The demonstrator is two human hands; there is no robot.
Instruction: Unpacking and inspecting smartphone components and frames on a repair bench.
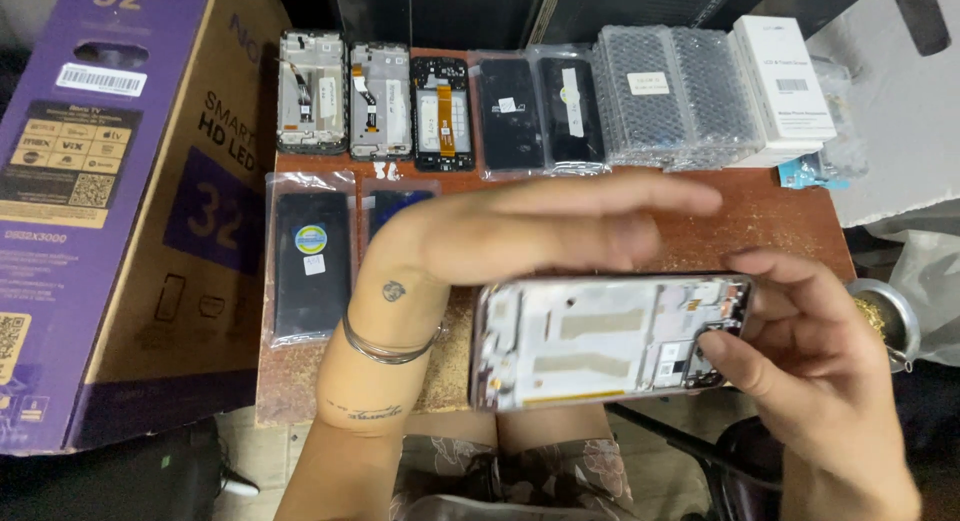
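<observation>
Hands both on pale grey phone frame with bare inner metal plate (pixel 610 343), held level above near edge of reddish-brown surface (pixel 780 216). My right hand (pixel 810 371) clamps frame's 3 o'clock end, thumb and fingers pinching it. My left hand (pixel 530 231) lies flat, fingers together, along frame's 12 o'clock edge; contact blurred, cannot tell grip. Row of opened phone frames (pixel 375 99) at 11 o'clock. Bagged black screens (pixel 312 266) at 9 o'clock. Purple-and-brown cardboard box (pixel 130 201) beyond them.
</observation>
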